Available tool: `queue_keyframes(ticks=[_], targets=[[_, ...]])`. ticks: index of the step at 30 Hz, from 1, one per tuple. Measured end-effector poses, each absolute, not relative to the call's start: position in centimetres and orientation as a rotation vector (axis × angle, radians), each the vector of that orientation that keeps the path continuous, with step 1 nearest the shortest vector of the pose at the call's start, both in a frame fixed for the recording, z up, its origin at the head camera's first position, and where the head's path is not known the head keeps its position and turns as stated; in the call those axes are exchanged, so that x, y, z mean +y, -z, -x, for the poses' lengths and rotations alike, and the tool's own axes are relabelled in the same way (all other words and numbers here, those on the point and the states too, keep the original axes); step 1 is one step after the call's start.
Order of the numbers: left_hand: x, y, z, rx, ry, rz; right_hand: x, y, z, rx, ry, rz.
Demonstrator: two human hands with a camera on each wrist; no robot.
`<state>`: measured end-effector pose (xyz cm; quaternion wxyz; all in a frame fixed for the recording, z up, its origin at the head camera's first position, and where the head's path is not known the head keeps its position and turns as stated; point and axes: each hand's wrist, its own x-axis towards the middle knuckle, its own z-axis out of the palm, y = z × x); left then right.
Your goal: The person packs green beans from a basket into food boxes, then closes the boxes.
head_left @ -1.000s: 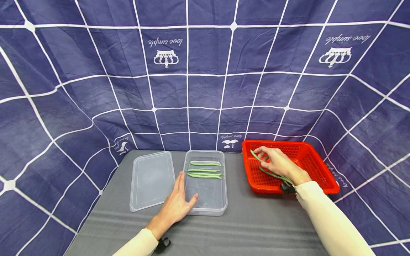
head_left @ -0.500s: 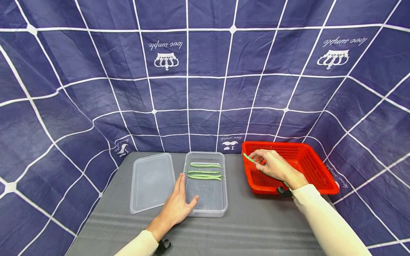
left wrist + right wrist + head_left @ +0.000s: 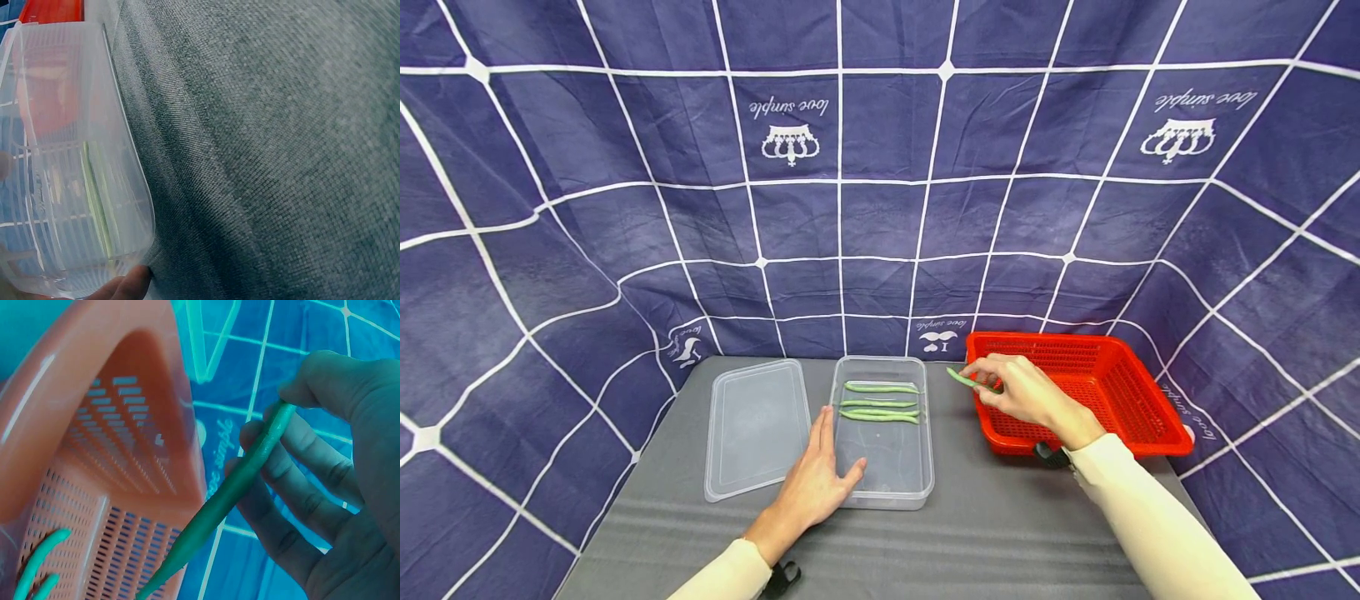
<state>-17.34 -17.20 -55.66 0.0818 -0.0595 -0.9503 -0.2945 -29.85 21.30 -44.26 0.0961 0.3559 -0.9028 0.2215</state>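
My right hand (image 3: pixel 1026 392) pinches a green bean (image 3: pixel 215 509) between thumb and fingertips, above the left rim of the red basket (image 3: pixel 1150 408). In the right wrist view, two more bean ends (image 3: pixel 40 559) show at the lower left inside that basket. My left hand (image 3: pixel 816 479) rests with fairly straight fingers against the left side of a clear plastic container (image 3: pixel 887 500). Several green beans (image 3: pixel 880 389) lie crosswise in the far half of the container, roughly parallel. Through its wall, the left wrist view shows a bean (image 3: pixel 95 200), with fingertips at the lower edge.
A clear flat lid (image 3: pixel 756 429) lies left of the container on the grey tabletop (image 3: pixel 970 533). Blue cloth (image 3: pixel 880 217) with white lines hangs behind and along both sides. A strip of grey surface separates container and basket.
My right hand has moved left, from inside the red basket to its left rim, carrying the pinched green bean. The left hand and the container have stayed in place.
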Motion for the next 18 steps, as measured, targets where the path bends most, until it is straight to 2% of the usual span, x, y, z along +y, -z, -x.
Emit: queue_keyframes(ticks=[18], targets=[[-17.5,55.3,17.4,-2.885,0.996,0.182,16.5,44.8,29.1,-2.703,-0.588,-1.098]])
